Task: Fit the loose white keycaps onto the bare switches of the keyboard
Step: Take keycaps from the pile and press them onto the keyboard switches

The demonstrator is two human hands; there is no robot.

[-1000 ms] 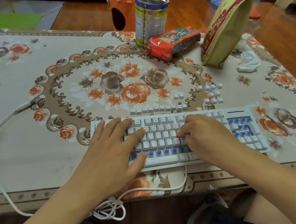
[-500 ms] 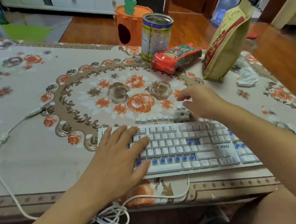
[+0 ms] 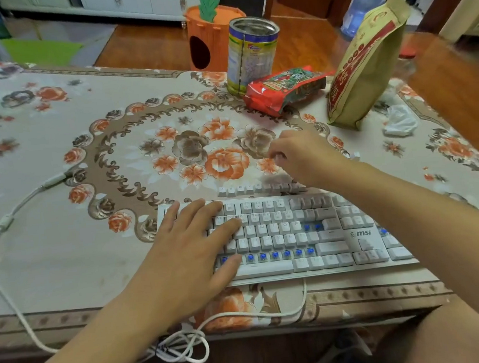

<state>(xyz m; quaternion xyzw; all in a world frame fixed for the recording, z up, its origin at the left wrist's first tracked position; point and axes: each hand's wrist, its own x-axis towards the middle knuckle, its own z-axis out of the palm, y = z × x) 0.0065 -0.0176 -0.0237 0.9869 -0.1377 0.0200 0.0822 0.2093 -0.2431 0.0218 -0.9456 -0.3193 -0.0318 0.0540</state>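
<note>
The right hand's (image 3: pixel 303 157) fingers (image 3: pixel 278 152) curl together above the loose keycaps (image 3: pixel 242 189); whether they pinch one is unclear. The left hand (image 3: pixel 186 253) lies flat, fingers straight, on the keyboard (image 3: pixel 363 233), whose blue switches (image 3: pixel 274 255) show bare on the tabletop (image 3: pixel 49 258).

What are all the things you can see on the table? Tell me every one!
keyboard: one, white, near table edge
bare switches: several, blue, mostly in the keyboard's lower row
loose keycaps: a row, white, just behind the keyboard
cable: one, white, loops off the table's front
tablecloth: one, beige with orange flowers
tin can: one, silver and yellow, far side
snack packet: one, red, lying by the can
tall bag: one, tan and red, standing
crumpled wrapper: one, white, right
carrot box: one, orange, behind the table
left hand: flat on the keyboard
right hand: curled above the loose keycaps; whether it pinches one is unclear
</note>
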